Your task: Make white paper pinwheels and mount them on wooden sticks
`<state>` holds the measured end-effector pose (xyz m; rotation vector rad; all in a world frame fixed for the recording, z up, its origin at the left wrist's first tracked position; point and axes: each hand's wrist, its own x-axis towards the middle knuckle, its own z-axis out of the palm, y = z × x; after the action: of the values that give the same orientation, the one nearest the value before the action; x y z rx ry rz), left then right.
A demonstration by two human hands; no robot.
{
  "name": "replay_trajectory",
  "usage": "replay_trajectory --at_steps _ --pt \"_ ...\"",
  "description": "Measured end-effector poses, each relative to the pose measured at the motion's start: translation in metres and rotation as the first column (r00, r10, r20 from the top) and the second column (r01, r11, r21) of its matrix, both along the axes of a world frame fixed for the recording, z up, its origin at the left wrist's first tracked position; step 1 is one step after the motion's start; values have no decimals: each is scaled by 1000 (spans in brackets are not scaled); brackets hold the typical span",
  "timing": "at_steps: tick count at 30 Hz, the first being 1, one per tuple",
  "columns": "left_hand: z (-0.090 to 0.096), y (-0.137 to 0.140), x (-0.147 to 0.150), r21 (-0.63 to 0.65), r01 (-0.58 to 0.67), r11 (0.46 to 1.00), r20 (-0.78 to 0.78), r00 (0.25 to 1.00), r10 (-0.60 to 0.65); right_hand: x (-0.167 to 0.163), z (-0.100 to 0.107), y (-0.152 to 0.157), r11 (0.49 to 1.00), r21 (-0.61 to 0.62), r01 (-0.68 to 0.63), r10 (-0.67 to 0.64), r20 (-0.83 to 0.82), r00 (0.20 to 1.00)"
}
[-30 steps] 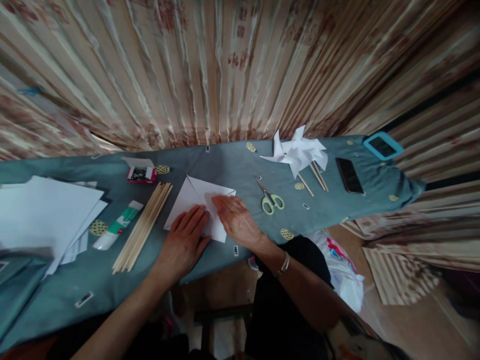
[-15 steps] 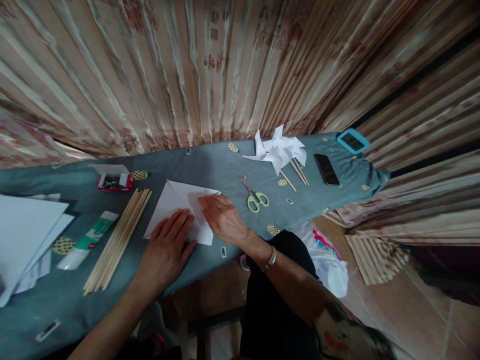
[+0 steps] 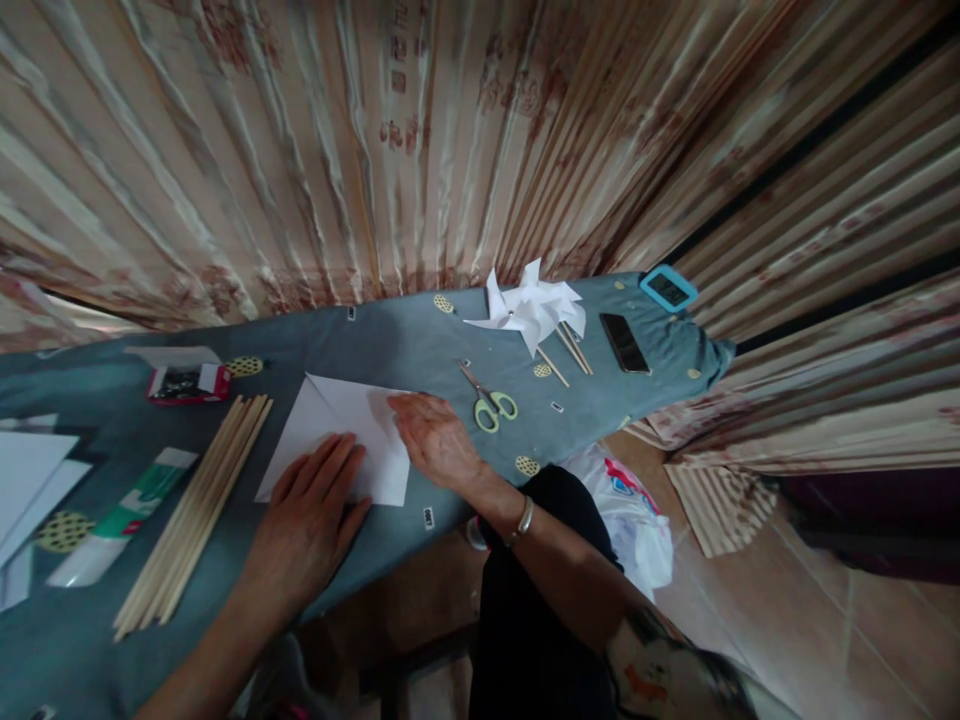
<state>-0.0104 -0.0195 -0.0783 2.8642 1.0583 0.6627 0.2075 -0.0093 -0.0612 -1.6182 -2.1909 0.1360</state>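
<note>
A square sheet of white paper (image 3: 371,400) with diagonal lines on it lies on the cloth-covered table in front of me. My left hand (image 3: 315,500) rests flat on its lower left part, fingers stretched out. At the paper's right edge is my right hand (image 3: 435,435), its fingers extended and laid against the sheet; the fingertips partly cover that edge. Scissors with green handles (image 3: 495,410) lie just right of my right hand. To the left of my left hand is a bundle of wooden sticks (image 3: 195,515).
White paper pinwheels (image 3: 529,305) on sticks lie at the back right, near a phone (image 3: 624,343) and a blue-framed device (image 3: 667,288). On the left are a red box (image 3: 187,383), a glue stick (image 3: 124,515) and stacked paper (image 3: 34,490). A plastic bag (image 3: 630,520) sits on the floor.
The view has shifted right, so the table things appear further left. Both hands stay on the paper, with the right hand still at its right edge.
</note>
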Motion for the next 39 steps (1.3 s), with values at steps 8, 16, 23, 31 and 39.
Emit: replay_trajectory --at_steps 8,16,23,31,39 --pt "-1 0 0 17 -2 1000 -1 1000 2 6 2 5 998 -25 55 -55 -17 998" --pt "-1 -3 0 1 -20 1000 -11 1000 20 7 7 6 997 -39 73 -77 -104 992" --pt "4 -10 3 -34 -80 996 -82 994 77 6 12 2 995 41 94 -83 -226 971" --pt "11 -12 7 -103 -115 988 -104 989 104 -9 10 -9 990 6 -140 139 -181 974" --pt "11 -14 10 -130 -131 983 -86 989 120 -28 11 17 973 -85 -216 220 38 975"
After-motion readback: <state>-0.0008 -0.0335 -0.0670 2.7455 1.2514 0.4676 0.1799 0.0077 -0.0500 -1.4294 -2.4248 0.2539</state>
